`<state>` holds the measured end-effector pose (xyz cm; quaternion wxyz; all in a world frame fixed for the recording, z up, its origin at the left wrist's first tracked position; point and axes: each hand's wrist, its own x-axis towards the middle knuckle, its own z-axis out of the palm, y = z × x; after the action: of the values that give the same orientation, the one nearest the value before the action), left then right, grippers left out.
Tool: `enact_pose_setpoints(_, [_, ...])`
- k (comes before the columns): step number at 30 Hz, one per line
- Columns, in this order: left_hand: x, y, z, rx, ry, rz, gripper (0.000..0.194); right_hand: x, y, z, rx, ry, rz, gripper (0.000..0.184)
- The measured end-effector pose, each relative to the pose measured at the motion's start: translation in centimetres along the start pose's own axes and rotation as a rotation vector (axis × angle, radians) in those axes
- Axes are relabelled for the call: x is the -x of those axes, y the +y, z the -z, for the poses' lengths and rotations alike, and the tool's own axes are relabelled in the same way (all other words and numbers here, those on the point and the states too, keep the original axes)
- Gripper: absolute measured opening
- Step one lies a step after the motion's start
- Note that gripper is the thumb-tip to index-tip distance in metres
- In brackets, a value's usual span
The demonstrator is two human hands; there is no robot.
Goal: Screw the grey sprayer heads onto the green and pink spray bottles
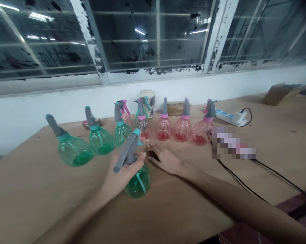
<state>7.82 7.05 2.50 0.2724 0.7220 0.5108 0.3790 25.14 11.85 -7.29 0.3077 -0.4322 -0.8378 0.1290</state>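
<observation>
My left hand (121,176) is wrapped round the neck of a green spray bottle (138,181) with a grey trigger head, standing on the wooden table (41,196) in front of me. My right hand (164,159) lies flat on the table just right of that bottle, fingers stretched out and holding nothing. Behind them runs a row of spray bottles: green ones (74,149) to the left, pink ones (182,130) to the right.
A paper cup (148,101) and a small brown box (175,108) stand at the back by the white wall. A white power strip (229,117) with a black cable (269,171) lies to the right. A cardboard piece (277,93) sits at far right.
</observation>
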Motion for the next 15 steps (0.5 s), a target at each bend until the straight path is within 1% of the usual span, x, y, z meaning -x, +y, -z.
enact_pose_setpoints(4, [-0.13,0.09,0.19,0.004,-0.021,-0.075,0.028,-0.06,-0.05,0.06,-0.001,-0.007,0.002,0.036])
enact_pose_setpoints(8, [-0.02,0.35,0.58,-0.083,0.006,-0.141,0.017,-0.1,0.0,-0.08,0.007,0.007,0.01,0.034])
enact_pose_setpoints(11, [0.12,0.65,0.72,-0.129,0.038,-0.127,0.015,-0.09,0.02,-0.13,0.008,0.008,0.013,0.033])
enact_pose_setpoints(15, [0.16,0.88,0.64,-0.086,0.041,-0.092,0.014,-0.03,0.01,-0.06,0.006,0.004,0.006,0.034])
